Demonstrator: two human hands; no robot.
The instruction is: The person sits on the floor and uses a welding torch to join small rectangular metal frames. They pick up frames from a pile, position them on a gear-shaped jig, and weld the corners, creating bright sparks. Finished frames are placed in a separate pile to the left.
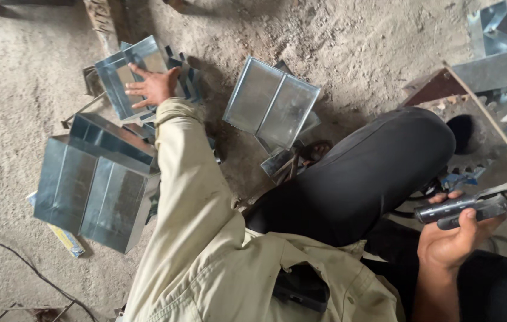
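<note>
left hand (153,87) on metal tray (127,74)

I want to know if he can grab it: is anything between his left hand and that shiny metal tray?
Nothing visible. The left hand already lies flat on the metal tray, on top of the pile. The right hand holds a dark hand tool.

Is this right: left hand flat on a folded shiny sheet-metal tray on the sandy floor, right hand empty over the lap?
Not quite. The head view shows the right hand is not empty: its fingers wrap the dark handles of a metal hand tool. The rest holds: the left hand lies flat on a folded shiny sheet-metal tray on the sandy floor.
</note>
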